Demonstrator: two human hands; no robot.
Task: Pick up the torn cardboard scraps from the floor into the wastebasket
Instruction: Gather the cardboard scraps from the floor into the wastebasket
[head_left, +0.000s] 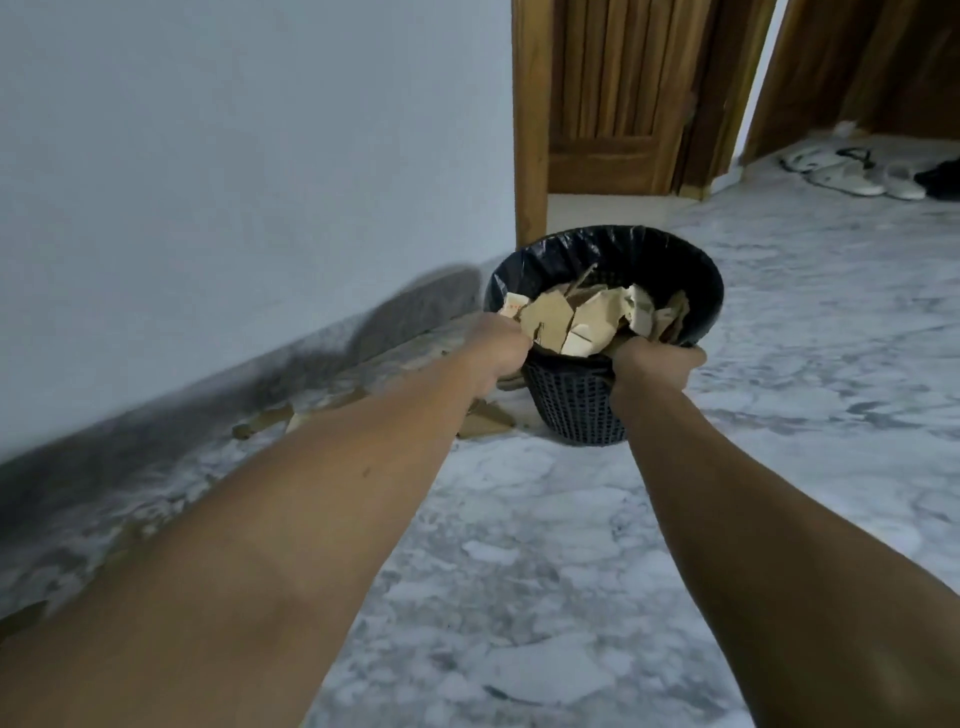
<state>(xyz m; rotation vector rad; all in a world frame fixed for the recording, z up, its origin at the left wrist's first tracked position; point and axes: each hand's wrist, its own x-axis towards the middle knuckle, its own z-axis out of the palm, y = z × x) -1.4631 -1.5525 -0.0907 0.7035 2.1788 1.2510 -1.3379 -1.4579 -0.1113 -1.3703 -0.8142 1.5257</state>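
A black mesh wastebasket (576, 410) lined with a black bag stands on the marble floor near the wall. Torn cardboard scraps (566, 319) are piled at its mouth. My left hand (496, 353) grips the near left side of that pile at the rim. My right hand (657, 366) grips the near right side, fingers curled over the scraps and the bag's edge. More cardboard scraps (485, 421) lie on the floor just left of the basket, and others (265, 421) lie along the wall's base.
A pale wall (234, 182) with a dark stained base runs along the left. A wooden door frame (530, 130) and door stand behind the basket. Several shoes (852, 174) lie at the far right. Another scrap (21, 618) shows at the left edge.
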